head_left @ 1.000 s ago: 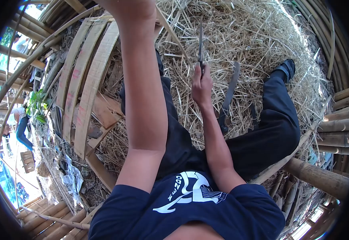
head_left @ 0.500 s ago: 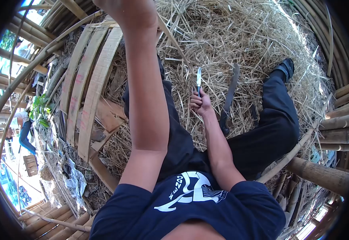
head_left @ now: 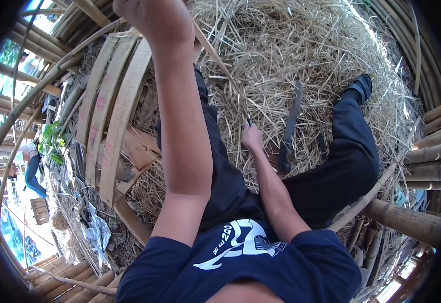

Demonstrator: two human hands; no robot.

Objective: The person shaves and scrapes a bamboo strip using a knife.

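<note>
Your right hand (head_left: 252, 135) closes round a knife (head_left: 249, 122); your left hand (head_left: 155, 14), cropped, I can't judge. The strip (head_left: 217, 56) seems light, springy: grip its end.

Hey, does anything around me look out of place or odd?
Mainly a long knife: it lies uncovered on the straw between your legs, close to your right hand, which seems a risky spot. Also, a crumpled sheet off to your left looks like litter.
</note>
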